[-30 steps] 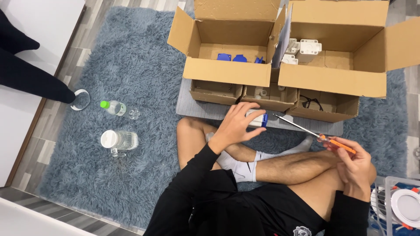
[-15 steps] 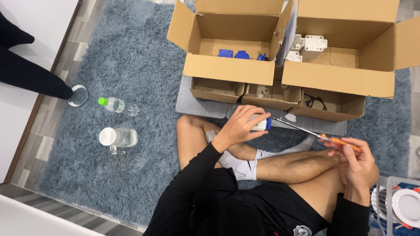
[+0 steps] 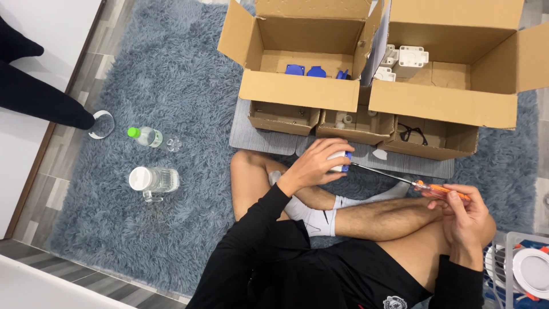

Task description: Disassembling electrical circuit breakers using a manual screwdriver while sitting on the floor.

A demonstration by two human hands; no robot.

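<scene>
My left hand is closed around a small white and blue plastic part, held above my crossed legs. My right hand grips the orange handle of a long screwdriver. Its thin metal shaft runs leftwards, and the tip meets the blue end of the part. Two big open cardboard boxes stand in front of me: the left box holds blue parts, the right box holds white parts.
Three small open cartons sit on a grey mat under the big boxes. A green-capped bottle and a white-lidded jar lie on the shaggy blue rug. Another person's dark leg is at left. A white fan sits at right.
My view has shifted slightly. Both hands stay on the part and the screwdriver, with the right hand turning a little on the handle.
</scene>
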